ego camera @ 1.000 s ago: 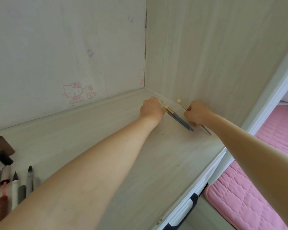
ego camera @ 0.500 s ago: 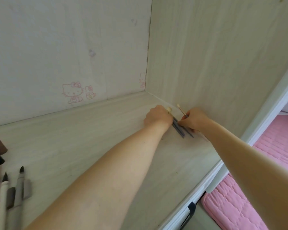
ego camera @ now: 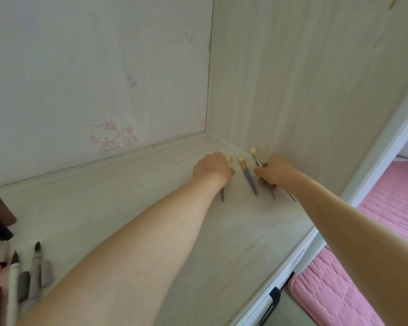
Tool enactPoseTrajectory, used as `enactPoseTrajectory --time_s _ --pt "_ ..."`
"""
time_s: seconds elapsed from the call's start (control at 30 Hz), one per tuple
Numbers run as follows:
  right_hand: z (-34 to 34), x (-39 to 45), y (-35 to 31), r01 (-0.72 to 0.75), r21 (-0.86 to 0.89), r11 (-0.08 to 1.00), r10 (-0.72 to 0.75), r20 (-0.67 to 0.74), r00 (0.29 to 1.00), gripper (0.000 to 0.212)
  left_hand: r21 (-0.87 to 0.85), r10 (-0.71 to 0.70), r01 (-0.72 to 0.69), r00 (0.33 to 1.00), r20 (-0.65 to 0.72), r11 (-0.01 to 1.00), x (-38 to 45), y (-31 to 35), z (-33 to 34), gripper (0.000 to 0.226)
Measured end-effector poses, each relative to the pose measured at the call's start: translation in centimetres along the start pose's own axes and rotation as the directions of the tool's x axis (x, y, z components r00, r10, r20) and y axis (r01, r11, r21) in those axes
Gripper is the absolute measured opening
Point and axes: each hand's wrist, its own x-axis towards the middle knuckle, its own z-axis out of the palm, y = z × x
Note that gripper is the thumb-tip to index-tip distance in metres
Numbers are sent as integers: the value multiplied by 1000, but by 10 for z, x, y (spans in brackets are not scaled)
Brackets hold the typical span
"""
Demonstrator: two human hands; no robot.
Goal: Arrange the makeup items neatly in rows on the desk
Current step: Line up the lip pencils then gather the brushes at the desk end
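1. Far right corner of the counter [ego camera: 132, 189] — brushes side by side: one under the left hand [ego camera: 212, 169], the middle brush [ego camera: 247, 176] between the hands, others at the right hand [ego camera: 275, 171].
2. Pens [ego camera: 21, 276] — near left edge, well apart.
3. Bed [ego camera: 386, 231] — right of the counter, lower.

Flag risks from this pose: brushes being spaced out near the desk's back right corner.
1. The right hand grips what look like two brushes at once, one tilted up against the side panel; setting one down could drag the other crooked.
2. The left hand covers most of its brush, so alignment with the free middle brush is hard to judge.
3. The left forearm passes close to the pens at the desk's left; pulling back might scatter them.
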Motion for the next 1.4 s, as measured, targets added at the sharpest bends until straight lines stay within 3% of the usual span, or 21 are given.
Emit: enactPoseTrajectory --time_s 0.13,0.27,0.47,0.6,0.83,0.97,1.07,1.2,1.4 --pt "7 1 -8 -30 86 996 33 -23 999 21 -18 28 -28 998 53 999 -1 -5 -8 26" --pt "16 3 -18 -117 246 962 141 -84 986 40 -44 54 -50 995 88 998 -3 -11 -11 16" --pt "24 -4 -26 -87 64 994 89 -33 996 40 -161 42 -31 997 63 986 -8 -19 -15 30" --pt "30 -8 -26 -74 -51 996 73 -22 997 37 -203 37 -16 994 101 979 -13 -26 -16 15" --pt "25 -28 -27 -17 -116 993 15 -16 1000 26 -277 41 -8 993 111 961 -32 -44 -23 21" --pt "19 -47 -33 -24 16 1000 25 -35 999 21 -427 -20 76 991 136 901 -45 -52 -35 12" --pt "16 -66 -40 10 162 987 -3 -46 999 19 -589 -51 149 982 180 794 -59 -60 -48 10" --pt "16 -101 -51 119 214 970 -107 -69 992 27 -739 -34 166 981 191 653 -90 -75 -70 18" --pt "21 -157 -77 60 509 859 -102 55 993 18 -738 -2 137 983 182 660 -153 -103 -106 19"
